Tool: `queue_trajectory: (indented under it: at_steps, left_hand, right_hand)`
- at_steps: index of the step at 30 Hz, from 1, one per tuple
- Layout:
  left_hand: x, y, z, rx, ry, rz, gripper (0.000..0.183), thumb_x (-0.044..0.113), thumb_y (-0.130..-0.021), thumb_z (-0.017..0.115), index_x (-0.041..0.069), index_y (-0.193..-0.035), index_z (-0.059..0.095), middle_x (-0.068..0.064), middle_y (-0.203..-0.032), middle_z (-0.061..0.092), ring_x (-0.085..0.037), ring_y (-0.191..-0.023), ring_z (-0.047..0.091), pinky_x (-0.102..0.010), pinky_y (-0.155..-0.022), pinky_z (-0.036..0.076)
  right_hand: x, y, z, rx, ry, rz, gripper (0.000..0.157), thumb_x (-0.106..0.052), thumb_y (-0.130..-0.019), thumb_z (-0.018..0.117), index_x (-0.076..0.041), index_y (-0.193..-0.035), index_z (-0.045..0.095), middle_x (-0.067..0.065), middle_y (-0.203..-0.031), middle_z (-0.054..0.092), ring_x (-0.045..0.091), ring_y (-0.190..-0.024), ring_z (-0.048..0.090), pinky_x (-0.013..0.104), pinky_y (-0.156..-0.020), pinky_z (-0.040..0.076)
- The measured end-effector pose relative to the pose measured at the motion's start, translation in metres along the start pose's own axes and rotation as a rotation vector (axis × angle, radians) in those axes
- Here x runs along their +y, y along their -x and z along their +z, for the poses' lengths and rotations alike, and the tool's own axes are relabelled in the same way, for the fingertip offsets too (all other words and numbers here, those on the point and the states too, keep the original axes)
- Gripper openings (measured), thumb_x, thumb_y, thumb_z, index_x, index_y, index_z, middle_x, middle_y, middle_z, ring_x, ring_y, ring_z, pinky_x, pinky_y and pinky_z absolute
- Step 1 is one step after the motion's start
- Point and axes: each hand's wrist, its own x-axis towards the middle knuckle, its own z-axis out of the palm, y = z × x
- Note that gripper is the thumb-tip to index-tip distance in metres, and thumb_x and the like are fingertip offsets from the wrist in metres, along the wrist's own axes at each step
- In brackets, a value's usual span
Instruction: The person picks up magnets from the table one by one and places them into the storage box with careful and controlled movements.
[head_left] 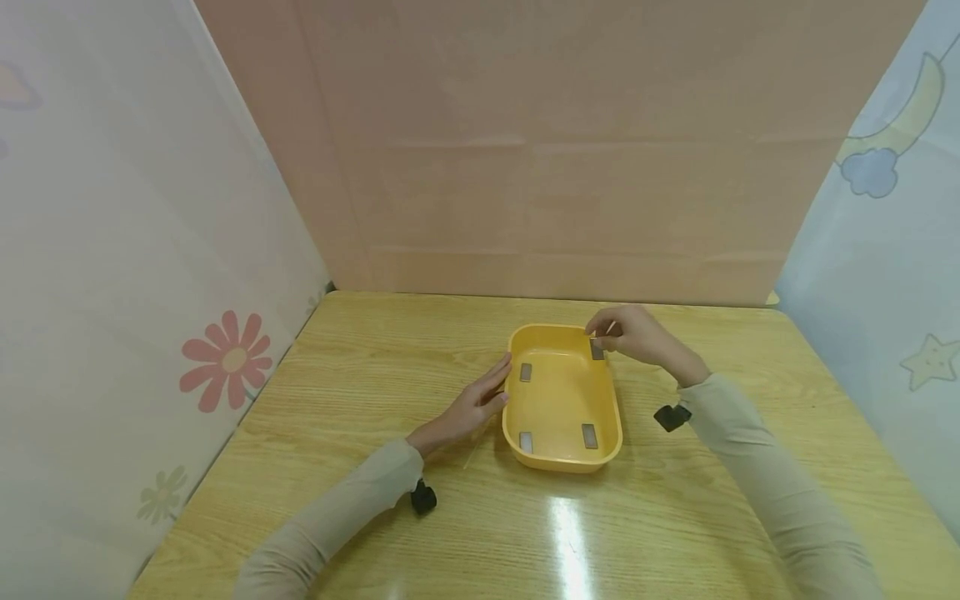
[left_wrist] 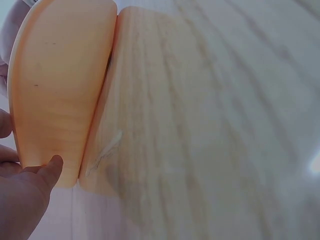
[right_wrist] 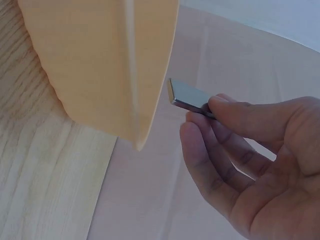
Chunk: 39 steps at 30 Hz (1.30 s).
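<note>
A yellow rounded plastic tray [head_left: 562, 392] stands on the table, with three small flat metal rectangles inside: one at the left [head_left: 526, 372], one near the front left [head_left: 527, 442], one near the front right [head_left: 590, 436]. My left hand [head_left: 472, 402] rests against the tray's left side, fingers extended along the rim; in the left wrist view its thumb touches the outer wall [left_wrist: 65, 90]. Over the far right corner, my right hand [head_left: 630, 333] pinches another flat metal rectangle [right_wrist: 190, 95] between thumb and fingers, its free end pointing toward the tray.
The wood-grain table [head_left: 390, 350] runs back to a pinkish-brown backdrop [head_left: 562, 167]. Patterned pale panels stand on the left [head_left: 112, 250] and right [head_left: 885, 275]. A small black device [head_left: 423, 498] hangs at the left wrist, another [head_left: 672, 417] at the right.
</note>
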Motion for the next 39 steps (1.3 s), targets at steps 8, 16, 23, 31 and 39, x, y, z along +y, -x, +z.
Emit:
queue_trajectory:
  at_steps: [8, 16, 23, 31, 39]
  left_hand:
    - [0.000, 0.000, 0.000, -0.015, -0.019, -0.006, 0.053, -0.006, -0.103, 0.042, -0.015, -0.149, 0.017, -0.029, -0.160, 0.004, -0.039, -0.148, 0.006, -0.045, -0.118, 0.017]
    - [-0.035, -0.005, 0.006, 0.011, -0.028, 0.015, 0.054, -0.008, -0.103, 0.040, -0.013, -0.151, 0.015, -0.022, -0.163, 0.002, -0.033, -0.149, 0.003, -0.046, -0.118, 0.015]
    - [-0.041, -0.006, 0.006, 0.029, -0.018, 0.012, 0.055, -0.001, -0.104, 0.044, -0.011, -0.152, 0.018, -0.017, -0.164, 0.005, -0.029, -0.150, 0.006, -0.042, -0.119, 0.018]
    - [-0.024, -0.004, 0.005, 0.004, -0.024, 0.006, 0.054, -0.005, -0.104, 0.041, -0.014, -0.150, 0.015, -0.024, -0.162, 0.002, -0.036, -0.149, 0.003, -0.046, -0.118, 0.015]
    - [0.003, 0.002, 0.001, -0.018, -0.007, -0.013, 0.053, -0.004, -0.104, 0.042, -0.014, -0.150, 0.017, -0.028, -0.160, 0.004, -0.037, -0.148, 0.006, -0.043, -0.118, 0.018]
  right_hand:
    - [0.003, -0.002, 0.008, -0.008, 0.041, -0.017, 0.015, 0.006, -0.091, 0.066, 0.003, -0.103, 0.074, 0.017, -0.104, 0.070, 0.023, -0.077, 0.065, 0.039, -0.070, 0.056]
    - [0.007, -0.003, 0.015, -0.022, 0.040, -0.002, 0.014, 0.007, -0.089, 0.066, 0.006, -0.102, 0.072, 0.016, -0.101, 0.070, 0.022, -0.077, 0.066, 0.043, -0.071, 0.057]
    - [0.008, -0.005, 0.023, -0.046, 0.063, 0.006, 0.013, 0.008, -0.089, 0.067, 0.006, -0.100, 0.072, 0.013, -0.096, 0.071, 0.023, -0.076, 0.066, 0.042, -0.070, 0.057]
    - [0.011, -0.006, 0.030, -0.046, 0.098, -0.001, 0.014, 0.010, -0.088, 0.065, 0.006, -0.099, 0.072, 0.013, -0.094, 0.071, 0.025, -0.078, 0.067, 0.044, -0.072, 0.057]
    - [0.005, -0.005, 0.040, 0.007, 0.186, -0.086, 0.017, 0.016, -0.084, 0.067, 0.003, -0.092, 0.074, 0.011, -0.091, 0.072, 0.028, -0.081, 0.067, 0.042, -0.071, 0.058]
